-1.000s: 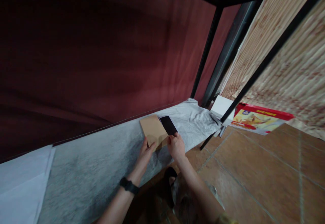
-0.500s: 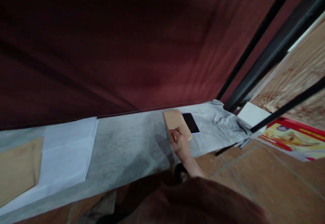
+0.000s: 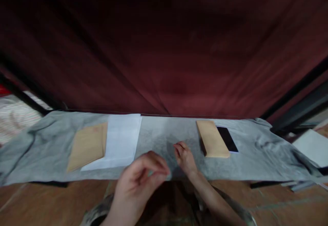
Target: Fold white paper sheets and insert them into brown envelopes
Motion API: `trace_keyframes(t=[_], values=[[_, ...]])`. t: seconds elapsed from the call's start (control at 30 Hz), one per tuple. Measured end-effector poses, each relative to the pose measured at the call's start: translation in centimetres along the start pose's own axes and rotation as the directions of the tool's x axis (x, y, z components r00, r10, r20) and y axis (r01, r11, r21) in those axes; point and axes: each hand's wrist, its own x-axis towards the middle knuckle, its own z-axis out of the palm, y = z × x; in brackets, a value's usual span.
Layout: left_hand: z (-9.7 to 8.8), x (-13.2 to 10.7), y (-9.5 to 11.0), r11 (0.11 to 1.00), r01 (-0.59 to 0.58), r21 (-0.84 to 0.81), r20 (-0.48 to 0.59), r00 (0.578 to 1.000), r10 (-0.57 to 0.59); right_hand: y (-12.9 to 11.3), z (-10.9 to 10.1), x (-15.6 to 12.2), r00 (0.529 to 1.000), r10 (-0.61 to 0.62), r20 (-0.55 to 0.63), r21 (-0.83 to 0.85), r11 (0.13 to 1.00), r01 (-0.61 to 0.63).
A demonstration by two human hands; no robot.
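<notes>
My right hand (image 3: 185,158) hovers over the grey cloth (image 3: 159,132) with its fingers loosely curled and nothing in them. A tan envelope (image 3: 212,139) lies just to its right, apart from it, and a black phone (image 3: 227,139) lies beside that envelope. My left hand (image 3: 140,181) is raised nearer the camera, blurred, fingers bent and apart, empty. To its upper left lie a white sheet (image 3: 120,140) and a second tan envelope (image 3: 88,145) overlapping the sheet's left side.
A dark red curtain (image 3: 164,48) hangs right behind the cloth-covered ledge. Black frame bars (image 3: 297,99) and a white board (image 3: 312,145) stand at the right. Brown tiled floor (image 3: 38,202) runs below the ledge's front edge.
The view has swung left, bringing the white sheet and second envelope into sight. My right hand has let go of the right-hand envelope and drawn back left. My left hand has come up in front.
</notes>
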Motion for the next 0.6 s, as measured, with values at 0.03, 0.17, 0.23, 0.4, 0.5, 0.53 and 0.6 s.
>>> trace_keyframes(t=[0.03, 0.17, 0.23, 0.4, 0.5, 0.53, 0.6], values=[[-0.2, 1.6, -0.4, 0.998, -0.047, 0.038, -0.025, 0.999, 0.048, 0.1, 0.6, -0.1, 1.000, -0.001, 0.013, -0.027, 1.000, 0.001], [-3.6, 5.0, -4.6, 0.947, -0.088, 0.309, -0.136, 0.981, 0.136, 0.8, 3.1, -0.7, 0.998, -0.053, 0.037, -0.239, 0.969, 0.060], [-6.5, 5.3, -7.3, 0.926, -0.032, 0.376, -0.248, 0.960, 0.134, 1.0, 4.3, -1.0, 0.998, -0.057, 0.010, -0.332, 0.942, 0.057], [-16.6, 5.8, -11.8, 0.909, 0.157, 0.387, -0.596, 0.794, 0.116, 1.4, 5.6, -1.4, 0.997, -0.071, -0.006, -0.449, 0.891, 0.061], [-22.4, 6.1, -12.8, 0.914, 0.202, 0.351, -0.729, 0.672, 0.131, 1.5, 5.6, -1.3, 0.996, -0.090, -0.006, -0.458, 0.886, 0.078], [-23.8, 6.1, -13.0, 0.918, 0.207, 0.339, -0.743, 0.657, 0.126, 1.5, 5.5, -1.3, 0.996, -0.094, -0.005, -0.460, 0.884, 0.081], [-25.4, 6.2, -13.3, 0.924, 0.219, 0.315, -0.770, 0.628, 0.113, 1.3, 5.5, -1.2, 0.996, -0.094, -0.006, -0.465, 0.882, 0.080]])
